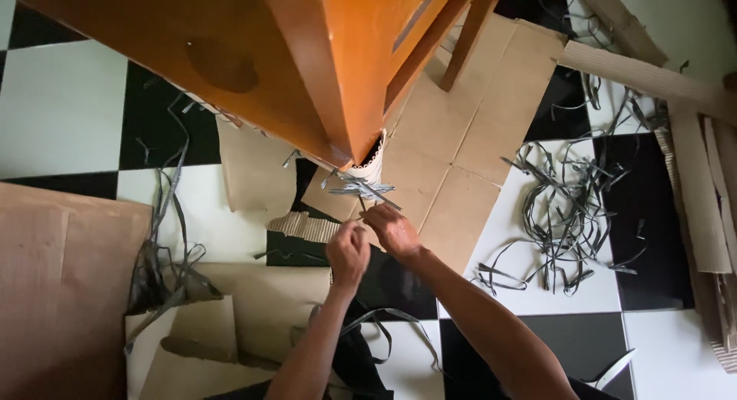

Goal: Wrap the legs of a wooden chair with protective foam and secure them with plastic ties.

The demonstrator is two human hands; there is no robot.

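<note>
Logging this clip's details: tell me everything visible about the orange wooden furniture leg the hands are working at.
The orange wooden leg looks glossy and tapers downward from a wider orange frame. Its lower end is wrapped in pale corrugated cardboard, with grey strips sticking out just beneath. It stands over flattened cardboard sheets on a black-and-white tiled floor. The right hand reaches toward the strips below it; the left hand is close beside. Neither hand clearly touches the wood.

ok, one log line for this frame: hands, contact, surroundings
left hand: fist near strips | right hand: pinching grey strips at orange furniture corner | floor: cardboard sheets, strip pile
</note>
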